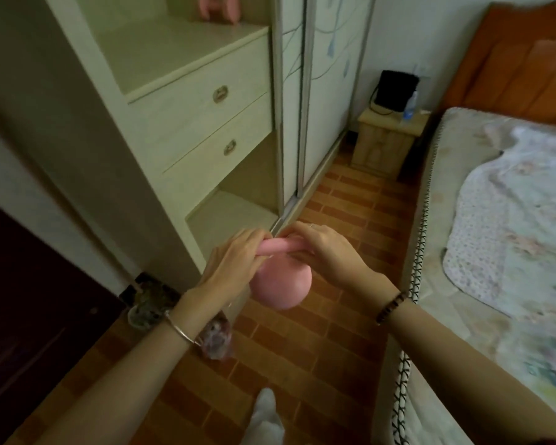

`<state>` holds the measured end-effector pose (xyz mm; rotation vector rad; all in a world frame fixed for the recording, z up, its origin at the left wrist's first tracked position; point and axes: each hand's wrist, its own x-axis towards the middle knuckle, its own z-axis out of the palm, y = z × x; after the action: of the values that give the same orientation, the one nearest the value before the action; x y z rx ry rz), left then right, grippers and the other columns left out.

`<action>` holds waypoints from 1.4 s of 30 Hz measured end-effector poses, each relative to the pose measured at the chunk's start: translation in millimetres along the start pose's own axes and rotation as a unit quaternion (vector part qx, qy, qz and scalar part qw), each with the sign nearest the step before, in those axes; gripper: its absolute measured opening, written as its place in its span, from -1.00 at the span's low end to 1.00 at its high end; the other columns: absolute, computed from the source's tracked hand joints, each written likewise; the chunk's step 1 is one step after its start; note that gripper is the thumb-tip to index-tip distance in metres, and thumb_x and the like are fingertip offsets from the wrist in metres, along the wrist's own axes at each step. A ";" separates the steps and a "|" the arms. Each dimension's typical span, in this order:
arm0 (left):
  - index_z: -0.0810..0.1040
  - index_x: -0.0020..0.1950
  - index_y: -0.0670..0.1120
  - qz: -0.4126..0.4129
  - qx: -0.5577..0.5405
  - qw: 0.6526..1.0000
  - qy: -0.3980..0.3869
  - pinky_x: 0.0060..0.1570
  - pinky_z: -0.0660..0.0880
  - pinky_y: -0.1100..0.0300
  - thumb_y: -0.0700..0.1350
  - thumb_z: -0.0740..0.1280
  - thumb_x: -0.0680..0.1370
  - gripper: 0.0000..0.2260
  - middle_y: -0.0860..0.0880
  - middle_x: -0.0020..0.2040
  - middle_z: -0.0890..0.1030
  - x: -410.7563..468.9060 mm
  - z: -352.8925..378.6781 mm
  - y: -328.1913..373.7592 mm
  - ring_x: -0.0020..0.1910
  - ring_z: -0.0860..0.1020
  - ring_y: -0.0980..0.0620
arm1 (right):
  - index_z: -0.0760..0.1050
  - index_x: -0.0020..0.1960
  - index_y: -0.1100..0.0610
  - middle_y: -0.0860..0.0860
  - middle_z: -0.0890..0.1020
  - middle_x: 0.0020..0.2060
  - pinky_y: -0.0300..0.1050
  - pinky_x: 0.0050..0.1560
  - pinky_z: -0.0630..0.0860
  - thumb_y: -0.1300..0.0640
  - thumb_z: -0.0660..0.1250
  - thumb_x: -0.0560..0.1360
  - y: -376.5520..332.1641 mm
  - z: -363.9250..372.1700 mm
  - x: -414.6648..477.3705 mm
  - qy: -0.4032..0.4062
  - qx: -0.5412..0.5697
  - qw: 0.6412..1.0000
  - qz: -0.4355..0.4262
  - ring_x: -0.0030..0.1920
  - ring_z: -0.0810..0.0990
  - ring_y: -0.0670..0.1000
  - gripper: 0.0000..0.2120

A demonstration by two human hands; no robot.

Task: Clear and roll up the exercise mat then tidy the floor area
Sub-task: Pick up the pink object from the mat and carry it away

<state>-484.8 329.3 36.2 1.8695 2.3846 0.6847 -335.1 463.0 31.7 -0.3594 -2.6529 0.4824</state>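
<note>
A pink kettlebell [281,285] hangs in the air above the brick-patterned floor [344,220], in front of the low open shelf of the wardrobe. My left hand [235,258] grips the left end of its handle and my right hand [325,248] grips the right end, both from above. A second pink object [219,6] stands on the upper wardrobe shelf, cut off by the frame's top edge. No exercise mat is in view.
The cream wardrobe [206,101] with two drawers and sliding doors fills the left. A bed [511,220] with a floral cover lines the right. A wooden nightstand [385,139] stands at the far end. A patterned bag [148,303] lies by the dark door. A white-socked foot [265,415] shows below.
</note>
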 end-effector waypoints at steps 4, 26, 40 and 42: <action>0.46 0.10 0.00 0.061 -0.014 0.998 -0.014 -0.16 0.48 0.04 -0.13 0.35 0.50 -0.80 0.02 0.02 0.54 70.2 -5.7 -23.2 -0.03 0.54 -0.06 | 0.44 0.17 0.07 0.01 0.65 -0.10 0.00 -0.14 0.54 -0.03 0.27 0.49 27.7 -10.6 38.5 0.042 -0.016 0.998 0.045 -0.12 0.62 0.04 -0.70; 0.53 0.10 -0.08 0.092 0.011 0.989 0.111 -0.21 0.38 0.18 -0.18 0.41 0.47 -0.78 -0.02 -0.04 0.58 380.9 7.1 -38.9 -0.06 0.54 -0.02 | 0.39 0.18 0.06 -0.04 0.58 -0.02 -0.05 -0.14 0.56 -0.01 0.30 0.52 258.9 -97.1 250.7 0.100 0.027 0.995 -0.017 -0.04 0.57 -0.08 -0.71; 0.49 0.10 0.00 0.074 0.051 0.980 0.179 -0.15 0.45 0.05 -0.04 0.35 0.53 -0.83 0.05 -0.01 0.54 545.1 -60.1 -101.6 -0.01 0.48 0.03 | 0.47 0.09 0.09 -0.09 0.58 -0.12 -0.22 -0.12 0.45 0.09 0.43 0.45 337.1 -137.3 444.8 0.135 0.084 0.982 -0.100 -0.11 0.53 -0.12 -0.74; 0.50 0.09 0.00 0.071 0.044 0.978 0.193 -0.13 0.42 0.07 -0.01 0.34 0.53 -0.83 0.06 0.00 0.53 565.3 -73.5 -117.1 0.00 0.47 0.03 | 0.49 0.08 0.10 -0.10 0.57 -0.12 -0.31 -0.12 0.40 0.10 0.44 0.45 341.5 -141.7 477.0 0.130 0.095 0.980 -0.113 -0.12 0.52 -0.14 -0.75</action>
<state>-769.2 811.5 195.1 2.1285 2.5536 1.0589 -632.2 963.9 190.0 -0.0547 -2.3339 0.5683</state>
